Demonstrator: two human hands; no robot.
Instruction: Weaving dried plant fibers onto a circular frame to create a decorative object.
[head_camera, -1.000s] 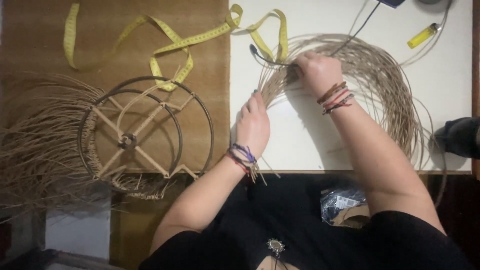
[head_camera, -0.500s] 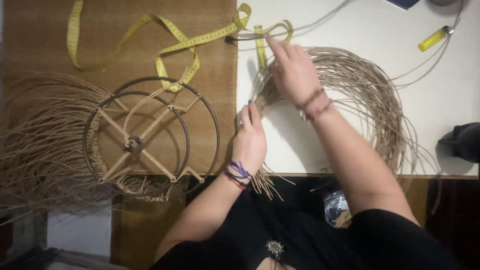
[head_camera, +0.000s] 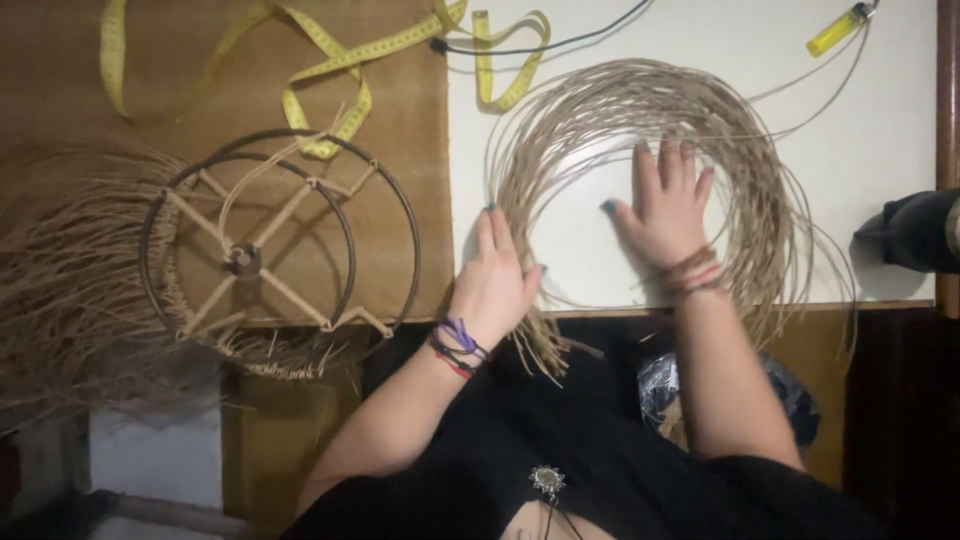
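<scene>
A coiled bundle of thin tan reed strands (head_camera: 600, 110) lies looped on the white table top (head_camera: 890, 120). My left hand (head_camera: 497, 280) rests on the coil's left side near the table's front edge, fingers closed over the strands. My right hand (head_camera: 668, 205) lies flat inside the loop, fingers spread, palm down on the table and touching the strands at its far side. Both wrists wear several bracelets. The strand ends hang over the front edge by my left wrist.
A round wire frame with crossed tan spokes (head_camera: 270, 245) lies on a brown mat (head_camera: 200, 110), with loose fibres (head_camera: 70, 280) fanning left. A yellow measuring tape (head_camera: 330, 60), a black cable (head_camera: 540, 45), a yellow lighter (head_camera: 840, 28) and a dark object (head_camera: 915, 230) lie around.
My right hand has come back from the far side of the coil near the tape and now lies flat inside the loop. The left hand stays on the coil's left side.
</scene>
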